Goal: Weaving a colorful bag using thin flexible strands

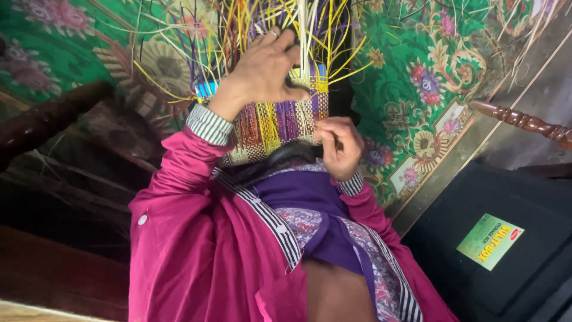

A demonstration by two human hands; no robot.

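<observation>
A partly woven basket of purple, yellow and white strips rests against my lap, and many loose strip ends fan upward from it. My left hand reaches over the basket's top edge, its fingers curled among the upright strips. At the basket's lower right side, my right hand pinches the woven edge with its fingers closed. Both arms are in magenta sleeves with striped cuffs. The near side of the basket is hidden behind my hands and clothing.
A green floral carpet covers the floor beyond the basket. A turned wooden rail crosses the right side. A black box with a green label lies at the lower right. Dark wooden furniture stands on the left.
</observation>
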